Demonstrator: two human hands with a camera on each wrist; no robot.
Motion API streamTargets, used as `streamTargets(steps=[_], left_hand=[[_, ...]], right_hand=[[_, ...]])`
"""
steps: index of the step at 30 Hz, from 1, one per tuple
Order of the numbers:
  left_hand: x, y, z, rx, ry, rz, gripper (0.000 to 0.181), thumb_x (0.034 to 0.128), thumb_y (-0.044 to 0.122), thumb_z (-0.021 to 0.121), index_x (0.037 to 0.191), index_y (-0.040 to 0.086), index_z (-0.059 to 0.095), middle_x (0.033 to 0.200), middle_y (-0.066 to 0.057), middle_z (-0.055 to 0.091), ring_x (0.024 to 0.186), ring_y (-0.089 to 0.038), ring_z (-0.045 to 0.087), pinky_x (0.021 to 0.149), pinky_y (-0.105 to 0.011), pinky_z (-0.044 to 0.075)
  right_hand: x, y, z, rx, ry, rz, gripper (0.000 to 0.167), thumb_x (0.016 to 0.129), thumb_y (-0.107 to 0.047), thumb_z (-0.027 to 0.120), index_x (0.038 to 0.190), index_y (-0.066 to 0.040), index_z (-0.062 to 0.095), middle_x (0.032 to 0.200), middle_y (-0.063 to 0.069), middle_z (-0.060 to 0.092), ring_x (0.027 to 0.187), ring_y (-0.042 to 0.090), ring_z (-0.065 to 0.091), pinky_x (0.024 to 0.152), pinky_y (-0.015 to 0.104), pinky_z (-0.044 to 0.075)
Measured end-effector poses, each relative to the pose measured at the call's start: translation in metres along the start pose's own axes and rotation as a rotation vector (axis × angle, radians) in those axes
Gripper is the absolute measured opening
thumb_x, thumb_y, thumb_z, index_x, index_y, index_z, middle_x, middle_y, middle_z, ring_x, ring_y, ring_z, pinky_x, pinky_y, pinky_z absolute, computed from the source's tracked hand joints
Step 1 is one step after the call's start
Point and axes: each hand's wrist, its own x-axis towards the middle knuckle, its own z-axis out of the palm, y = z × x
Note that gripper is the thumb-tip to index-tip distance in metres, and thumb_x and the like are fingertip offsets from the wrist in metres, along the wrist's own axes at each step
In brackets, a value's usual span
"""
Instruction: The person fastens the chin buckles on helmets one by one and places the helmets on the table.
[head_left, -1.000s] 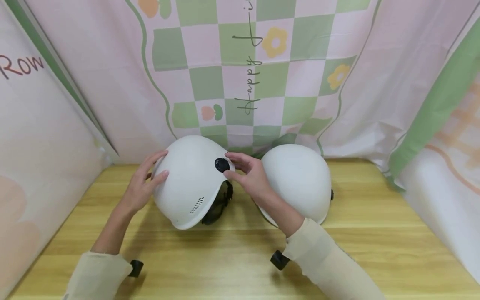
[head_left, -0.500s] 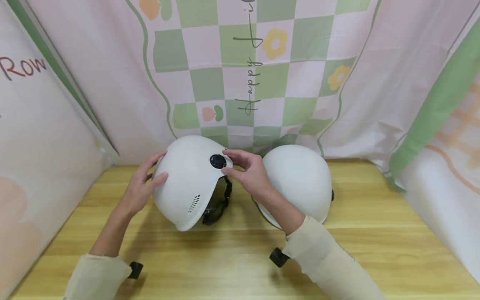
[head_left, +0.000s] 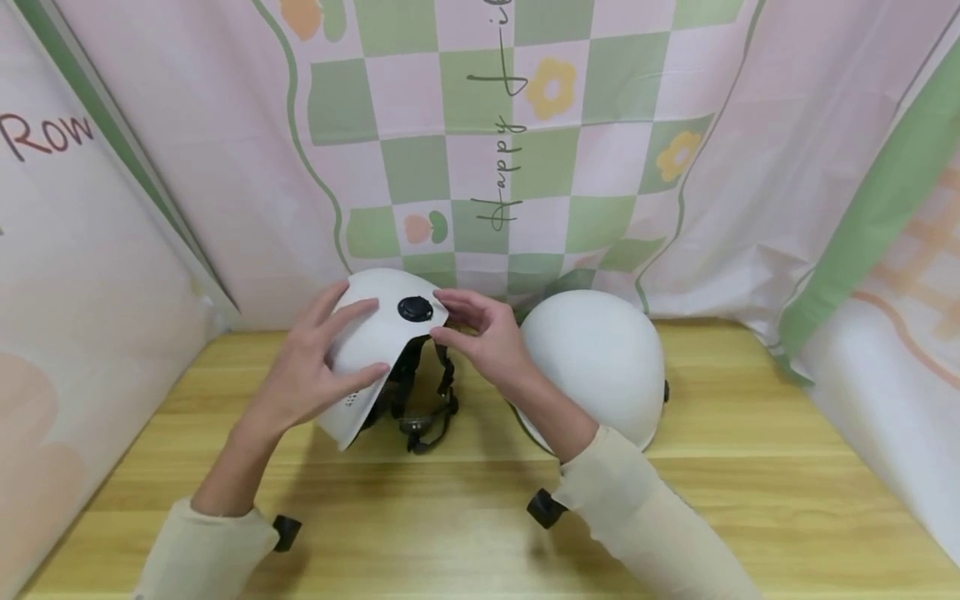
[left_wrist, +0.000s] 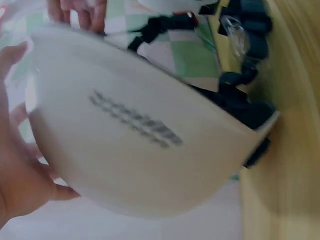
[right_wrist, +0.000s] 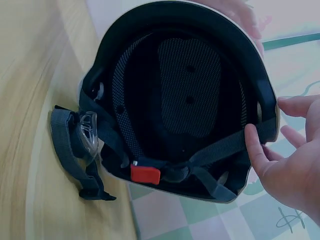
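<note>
A white helmet (head_left: 378, 329) with a black round vent is tilted on its side at the left in the head view, its hollow turned toward the right. My left hand (head_left: 311, 367) grips its shell, fingers and thumb spread around the curve. At the raised rim, my right hand (head_left: 487, 342) pinches the edge between thumb and fingers. In the right wrist view the dark padded lining (right_wrist: 190, 90), black straps and a red buckle (right_wrist: 145, 174) show inside. The left wrist view shows slotted vents (left_wrist: 137, 120) on the shell's side.
A second white helmet (head_left: 596, 367) sits dome up to the right, close to my right forearm. Both are on a wooden table (head_left: 420, 533), against a checked curtain (head_left: 480, 167) at the back. A strap with a clear chin piece (right_wrist: 89, 132) hangs at the tabletop.
The left helmet has turned and tipped, its vent moving left and up and its hollow opening further to view. My left hand has shifted right over the shell; my right hand moved slightly left.
</note>
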Motion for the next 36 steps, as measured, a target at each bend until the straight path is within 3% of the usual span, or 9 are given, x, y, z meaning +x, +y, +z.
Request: streamTargets(steps=[5, 14, 20, 26, 33, 36], left_hand=[[0.002, 0.008, 0.0, 0.098, -0.031, -0.032, 0.082, 0.0775, 0.045, 0.088, 0.148, 0.019, 0.056, 0.166, -0.019, 0.029, 0.145, -0.048, 0.036, 0.099, -0.073, 0.043], [0.001, 0.003, -0.007, 0.081, -0.027, -0.129, 0.08, 0.0826, 0.044, 0.083, 0.152, 0.02, 0.051, 0.166, -0.018, 0.028, 0.14, -0.051, 0.041, 0.093, -0.073, 0.048], [-0.003, -0.006, -0.013, -0.025, -0.022, -0.176, 0.077, 0.0871, 0.036, 0.081, 0.154, 0.018, 0.049, 0.166, -0.018, 0.027, 0.139, -0.05, 0.041, 0.095, -0.072, 0.046], [-0.011, -0.021, -0.016, -0.16, 0.033, -0.217, 0.071, 0.0921, 0.022, 0.075, 0.155, 0.006, 0.046, 0.159, -0.022, 0.038, 0.139, -0.043, 0.04, 0.105, -0.067, 0.037], [-0.026, -0.036, -0.021, -0.334, 0.029, -0.346, 0.07, 0.103, 0.023, 0.058, 0.163, 0.003, 0.027, 0.163, -0.027, 0.029, 0.143, -0.043, 0.031, 0.111, -0.066, 0.029], [-0.029, -0.039, -0.027, -0.36, 0.027, -0.376, 0.073, 0.1038, 0.024, 0.057, 0.165, 0.005, 0.022, 0.164, -0.027, 0.026, 0.145, -0.046, 0.028, 0.111, -0.069, 0.028]], right_hand=[[0.002, 0.0, 0.0, -0.012, -0.032, -0.001, 0.047, 0.096, 0.005, 0.069, 0.141, 0.004, 0.058, 0.14, 0.021, 0.062, 0.124, 0.033, 0.061, 0.108, 0.04, 0.049], [-0.001, 0.013, -0.005, 0.016, -0.064, 0.017, 0.047, 0.096, 0.009, 0.065, 0.142, 0.006, 0.055, 0.141, 0.024, 0.061, 0.123, 0.042, 0.061, 0.099, 0.037, 0.055], [-0.007, 0.027, -0.013, 0.036, -0.005, 0.078, 0.047, 0.096, 0.012, 0.062, 0.142, 0.006, 0.055, 0.138, 0.027, 0.061, 0.123, 0.044, 0.062, 0.093, 0.031, 0.058], [-0.014, 0.037, -0.019, -0.009, -0.026, 0.164, 0.045, 0.099, 0.007, 0.061, 0.143, 0.005, 0.054, 0.138, 0.024, 0.063, 0.123, 0.042, 0.062, 0.088, 0.028, 0.058], [-0.02, 0.044, -0.021, -0.068, -0.053, 0.196, 0.046, 0.099, 0.004, 0.062, 0.144, 0.002, 0.055, 0.138, 0.022, 0.063, 0.125, 0.042, 0.061, 0.096, 0.037, 0.056], [-0.023, 0.046, -0.022, -0.099, -0.065, 0.205, 0.047, 0.098, 0.004, 0.063, 0.144, 0.001, 0.056, 0.138, 0.022, 0.063, 0.124, 0.042, 0.062, 0.1, 0.042, 0.054]])
